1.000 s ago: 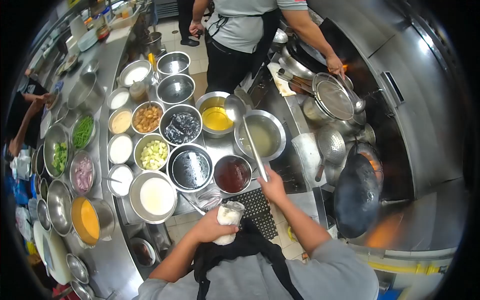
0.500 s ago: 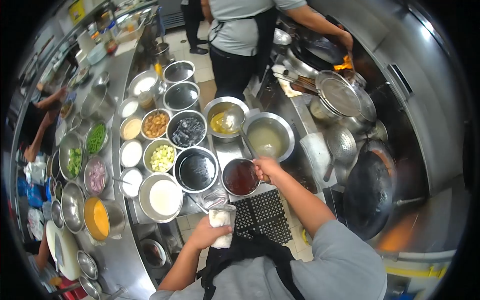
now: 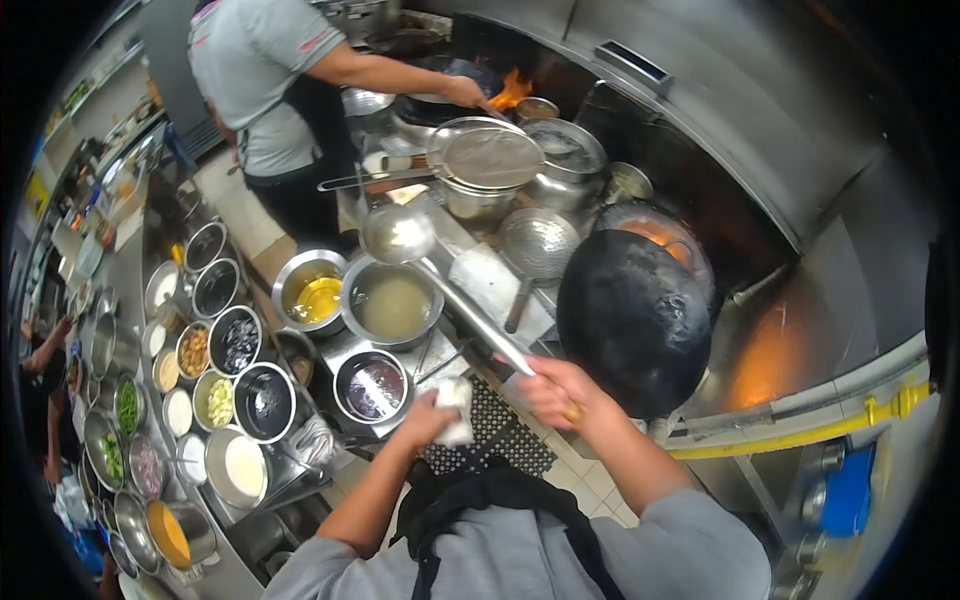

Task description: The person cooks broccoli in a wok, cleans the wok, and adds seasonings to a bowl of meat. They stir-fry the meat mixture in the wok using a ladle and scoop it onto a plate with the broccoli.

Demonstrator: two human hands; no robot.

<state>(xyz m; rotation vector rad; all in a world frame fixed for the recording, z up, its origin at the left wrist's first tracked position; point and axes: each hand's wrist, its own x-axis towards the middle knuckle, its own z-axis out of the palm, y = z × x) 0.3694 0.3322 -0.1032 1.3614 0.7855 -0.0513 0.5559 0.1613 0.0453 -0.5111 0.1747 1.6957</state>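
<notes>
Head camera shows the ladle (image 3: 475, 313) running away from the right grip (image 3: 563, 392), forward and to its left, with the fingers closed round the handle near its end. Its round scoop lies farthest from that grip, overlapping in view the far rim of the steel pot (image 3: 348, 298) of cloudy liquid; how high it hangs cannot be told. Close to the left grip (image 3: 424, 418), and bunched in its fingers, is a white cloth (image 3: 456, 410), slightly blurred. A smaller pot (image 3: 339, 388) of dark red sauce stands on the counter (image 3: 336, 346) just left of the left grip, while a large black wok (image 3: 635, 325) sits near the right grip, beyond it and to its right. Straight ahead of the right grip is a perforated skimmer (image 3: 540, 242).

Half a second ago the ladle's scoop was over the bowl (image 3: 284, 290) of yellow liquid; now it is clear of that bowl, to its right. The right grip has moved from beside the red sauce toward the wok. The view has turned rightward, and the left grip keeps the cloth.
</notes>
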